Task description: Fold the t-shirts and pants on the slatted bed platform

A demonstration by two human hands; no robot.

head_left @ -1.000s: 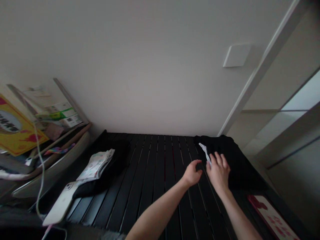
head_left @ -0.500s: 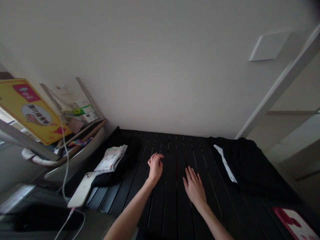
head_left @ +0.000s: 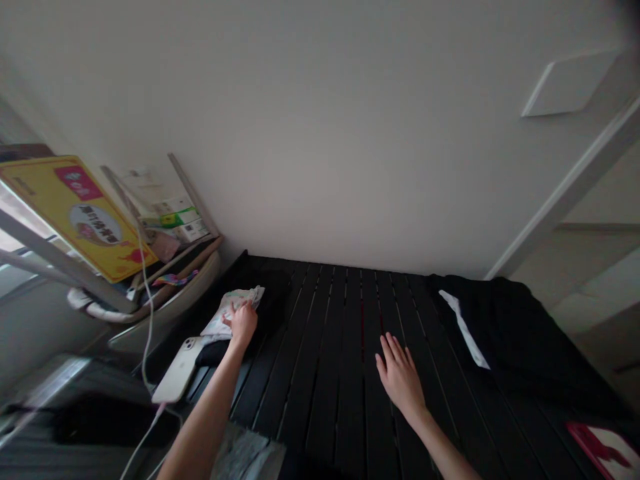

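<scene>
My left hand (head_left: 243, 325) rests on a folded white printed cloth (head_left: 217, 321), with its fingers apart and bent slightly over the top. The cloth lies on a dark piece of fabric (head_left: 273, 307) at the left of the black slatted table (head_left: 327, 373). Just in front of the cloth is a white phone (head_left: 176, 373) with a cable plugged in. My right hand (head_left: 403, 377) lies palm down on the slats, fingers stretched out and holding nothing.
Folded black clothing (head_left: 520, 333) with a white strip lies on the right side. A red-edged card or box (head_left: 603, 450) sits at the lower right. Left of the table stands a high-chair-like seat (head_left: 165, 310) carrying a yellow board (head_left: 85, 217). The wall (head_left: 340, 147) rises behind.
My left hand has moved left from above the slats onto the folded cloth. My right hand stays on the table. The view has shifted slightly to the left.
</scene>
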